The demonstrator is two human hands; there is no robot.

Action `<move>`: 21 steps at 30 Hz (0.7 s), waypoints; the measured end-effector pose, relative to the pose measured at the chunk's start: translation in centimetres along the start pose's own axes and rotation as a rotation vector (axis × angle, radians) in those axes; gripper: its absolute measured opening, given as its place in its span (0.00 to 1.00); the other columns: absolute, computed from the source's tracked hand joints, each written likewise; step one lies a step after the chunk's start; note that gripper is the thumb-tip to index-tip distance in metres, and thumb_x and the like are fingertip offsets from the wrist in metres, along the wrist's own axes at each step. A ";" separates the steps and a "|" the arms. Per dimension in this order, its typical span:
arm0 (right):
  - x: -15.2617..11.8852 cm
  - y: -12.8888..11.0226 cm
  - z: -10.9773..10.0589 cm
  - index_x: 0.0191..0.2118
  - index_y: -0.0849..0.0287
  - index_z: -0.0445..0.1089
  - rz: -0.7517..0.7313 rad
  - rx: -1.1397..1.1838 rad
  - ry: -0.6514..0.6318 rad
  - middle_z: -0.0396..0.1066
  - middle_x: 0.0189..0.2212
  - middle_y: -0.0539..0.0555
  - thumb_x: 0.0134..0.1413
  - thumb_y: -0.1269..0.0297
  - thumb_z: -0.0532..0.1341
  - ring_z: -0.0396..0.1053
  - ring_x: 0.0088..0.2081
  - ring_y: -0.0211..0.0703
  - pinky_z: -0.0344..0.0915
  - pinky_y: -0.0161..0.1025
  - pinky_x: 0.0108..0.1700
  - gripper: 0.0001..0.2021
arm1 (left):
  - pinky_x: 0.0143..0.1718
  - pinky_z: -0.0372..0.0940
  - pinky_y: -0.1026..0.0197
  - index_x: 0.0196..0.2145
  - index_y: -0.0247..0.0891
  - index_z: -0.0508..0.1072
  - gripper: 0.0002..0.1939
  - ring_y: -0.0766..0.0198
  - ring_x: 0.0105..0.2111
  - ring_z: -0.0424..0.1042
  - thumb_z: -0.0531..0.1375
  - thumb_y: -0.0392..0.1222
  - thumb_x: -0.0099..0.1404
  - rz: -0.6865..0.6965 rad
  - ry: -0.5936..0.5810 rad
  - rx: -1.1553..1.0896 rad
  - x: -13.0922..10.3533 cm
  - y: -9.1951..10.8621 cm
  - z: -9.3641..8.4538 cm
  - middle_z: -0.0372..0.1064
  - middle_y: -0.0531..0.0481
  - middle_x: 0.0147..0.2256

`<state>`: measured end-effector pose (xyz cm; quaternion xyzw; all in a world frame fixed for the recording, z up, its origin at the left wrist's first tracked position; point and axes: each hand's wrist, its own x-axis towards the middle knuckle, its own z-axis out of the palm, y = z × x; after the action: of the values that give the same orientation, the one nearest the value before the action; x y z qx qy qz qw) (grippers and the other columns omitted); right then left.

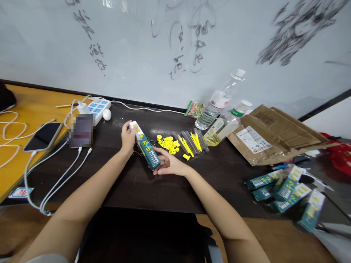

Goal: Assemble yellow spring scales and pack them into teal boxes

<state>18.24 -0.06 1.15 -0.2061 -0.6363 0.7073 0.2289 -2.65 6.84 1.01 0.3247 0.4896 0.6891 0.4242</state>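
Observation:
A long green-and-white printed box (144, 145) is held slanted between both hands above the dark table. My left hand (128, 138) grips its white upper end, thumb on the printed face. My right hand (170, 163) is closed around the lower green end, fingers partly behind it. Just behind the box lie thin metal hooks or wires (151, 143), partly hidden. To the right is a pile of small yellow plastic parts (168, 144). Clear plastic tubes (189, 141) with yellow rods lie beyond the pile, and a single yellow piece (186, 157) rests nearer me.
Several similar boxes (285, 186) are heaped at the right. Behind them sits a cardboard package (274, 128). Two bottles (216, 104) and a snack packet (194, 109) stand by the whiteboard (131, 54). Phones (44, 136), cables and a power strip (98, 109) occupy the left.

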 end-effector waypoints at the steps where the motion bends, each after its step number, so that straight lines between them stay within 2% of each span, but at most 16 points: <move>1: 0.0 0.1 0.0 0.64 0.51 0.42 -0.020 -0.031 0.033 0.70 0.37 0.50 0.39 0.64 0.72 0.73 0.35 0.39 0.69 0.39 0.40 0.50 | 0.21 0.63 0.69 0.50 0.41 0.63 0.23 0.68 0.24 0.71 0.62 0.39 0.56 -0.001 -0.005 0.005 0.0 -0.1 0.0 0.70 0.52 0.31; 4: 0.2 0.3 0.4 0.64 0.50 0.46 -0.068 -0.139 0.124 0.68 0.34 0.47 0.39 0.65 0.72 0.70 0.33 0.37 0.68 0.39 0.41 0.48 | 0.20 0.63 0.69 0.49 0.41 0.64 0.22 0.68 0.24 0.71 0.62 0.39 0.56 -0.006 -0.041 0.015 -0.4 -0.6 0.1 0.70 0.51 0.31; 8: 0.1 0.2 0.6 0.64 0.49 0.48 -0.086 -0.248 0.171 0.67 0.33 0.47 0.43 0.63 0.70 0.68 0.32 0.38 0.68 0.41 0.41 0.44 | 0.18 0.62 0.69 0.50 0.41 0.62 0.22 0.69 0.22 0.70 0.62 0.41 0.58 -0.025 -0.064 0.008 -0.6 -1.0 0.2 0.71 0.50 0.35; 11: -0.1 0.0 0.3 0.66 0.48 0.40 -0.051 -0.258 0.102 0.68 0.39 0.51 0.44 0.63 0.70 0.70 0.36 0.39 0.68 0.43 0.44 0.49 | 0.22 0.66 0.67 0.51 0.42 0.61 0.23 0.66 0.26 0.73 0.62 0.42 0.59 0.053 -0.093 0.017 -0.5 -1.1 0.1 0.71 0.49 0.37; 14: -0.1 0.1 0.0 0.67 0.49 0.35 -0.016 -0.227 0.039 0.65 0.49 0.56 0.42 0.63 0.70 0.70 0.44 0.42 0.68 0.44 0.47 0.52 | 0.31 0.71 0.62 0.53 0.44 0.60 0.24 0.62 0.35 0.75 0.62 0.44 0.60 0.210 -0.097 0.044 -0.7 -1.0 0.2 0.70 0.48 0.40; 16: 0.2 0.3 0.3 0.65 0.51 0.42 -0.018 -0.280 0.162 0.63 0.52 0.58 0.42 0.63 0.70 0.69 0.46 0.44 0.68 0.45 0.48 0.48 | 0.36 0.72 0.59 0.56 0.47 0.57 0.27 0.60 0.38 0.75 0.61 0.45 0.61 0.301 -0.132 0.068 -1.1 -0.9 0.4 0.68 0.47 0.45; 17: 0.4 0.5 0.5 0.63 0.52 0.47 -0.026 -0.336 0.284 0.63 0.52 0.58 0.43 0.62 0.69 0.70 0.44 0.45 0.69 0.46 0.48 0.43 | 0.37 0.72 0.58 0.58 0.48 0.54 0.29 0.60 0.39 0.75 0.60 0.46 0.63 0.335 -0.169 0.082 -1.4 -0.9 0.5 0.67 0.46 0.48; 19: 0.7 0.6 0.9 0.58 0.53 0.55 -0.049 -0.452 0.527 0.64 0.49 0.57 0.46 0.62 0.66 0.71 0.39 0.43 0.71 0.45 0.43 0.33 | 0.39 0.72 0.55 0.63 0.52 0.46 0.33 0.57 0.41 0.75 0.57 0.49 0.65 0.391 -0.276 0.125 -1.9 -0.7 0.6 0.64 0.43 0.54; 21: 0.7 0.2 0.9 0.55 0.53 0.56 -0.090 -0.490 0.690 0.66 0.44 0.55 0.48 0.62 0.64 0.70 0.30 0.40 0.71 0.43 0.34 0.28 | 0.44 0.71 0.52 0.66 0.54 0.35 0.35 0.55 0.47 0.73 0.51 0.52 0.69 0.497 -0.341 0.190 -2.4 -0.7 0.5 0.59 0.41 0.59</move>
<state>17.15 -0.37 0.99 -0.4510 -0.6801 0.4142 0.4032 -0.97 4.98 0.38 0.5835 0.3795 0.6584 0.2865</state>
